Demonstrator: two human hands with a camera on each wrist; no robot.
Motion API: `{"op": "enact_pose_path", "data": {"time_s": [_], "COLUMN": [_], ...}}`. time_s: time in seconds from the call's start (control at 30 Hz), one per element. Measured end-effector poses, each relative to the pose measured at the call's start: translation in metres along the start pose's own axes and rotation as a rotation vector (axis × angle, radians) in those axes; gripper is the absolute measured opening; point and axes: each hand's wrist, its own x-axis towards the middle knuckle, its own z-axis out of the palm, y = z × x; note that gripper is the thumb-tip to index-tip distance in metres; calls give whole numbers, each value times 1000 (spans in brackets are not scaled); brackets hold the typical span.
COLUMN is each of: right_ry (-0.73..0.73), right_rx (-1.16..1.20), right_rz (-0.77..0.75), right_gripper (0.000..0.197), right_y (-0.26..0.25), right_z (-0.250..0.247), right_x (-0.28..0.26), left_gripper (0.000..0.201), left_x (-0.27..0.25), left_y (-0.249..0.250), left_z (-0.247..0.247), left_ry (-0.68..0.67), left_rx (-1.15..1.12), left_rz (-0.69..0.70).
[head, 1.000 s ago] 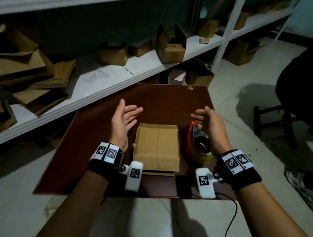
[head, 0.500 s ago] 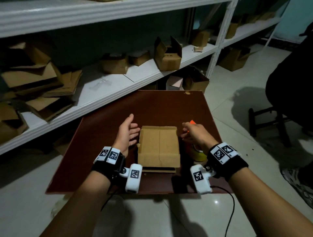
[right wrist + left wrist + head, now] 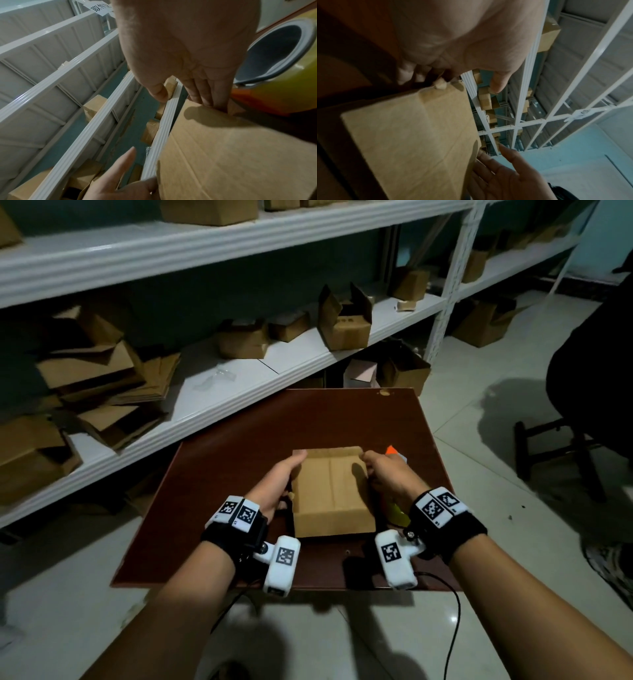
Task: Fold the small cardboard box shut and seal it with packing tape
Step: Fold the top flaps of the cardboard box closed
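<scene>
White metal shelves (image 3: 239, 378) with many brown cardboard boxes stand behind a dark red-brown tabletop (image 3: 239, 474), and the floor is of pale glossy tiles. On the tabletop lies the small cardboard box (image 3: 330, 494), flat and matte, with a fold line down its middle. The left hand (image 3: 279, 484) holds the box at its left side, fingers under the edge and thumb near the far corner. The right hand (image 3: 383, 477) holds the far right corner of the box, fingers curled on the edge.

The head view shows only an orange tip and a yellow part of the packing tape dispenser (image 3: 397, 508), just to the right of the box and mostly behind the right hand. The right wrist view shows it better: a yellow glossy roll with a grey round core (image 3: 278, 54), close to the fingers (image 3: 205, 94). The left wrist view shows a torn, fuzzy corner of the box (image 3: 441, 84) beside the left fingers, which the head view barely shows.
</scene>
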Motion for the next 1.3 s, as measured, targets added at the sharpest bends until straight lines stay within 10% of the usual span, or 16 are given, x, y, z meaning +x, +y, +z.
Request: {"op": "enact_pose_path", "data": {"time_s": [0.33, 0.8, 1.03, 1.3], "right_ry": [51, 2, 29, 1], "right_rx": [142, -12, -201, -352], "right_rz": [-114, -252, -253, -199], "right_gripper": [21, 26, 71, 79], "right_y": [2, -24, -23, -21], "right_z": [-18, -2, -6, -10], "right_x": [-3, -19, -23, -16], "left_gripper": [37, 65, 64, 40], "left_x": [-3, 10, 11, 14], "left_y": [13, 23, 16, 7], "left_z": [15, -19, -22, -35], "left_ry": [-7, 24, 79, 150], "left_rx": [-70, -77, -19, 245], "left_rz": [108, 235, 320, 390]}}
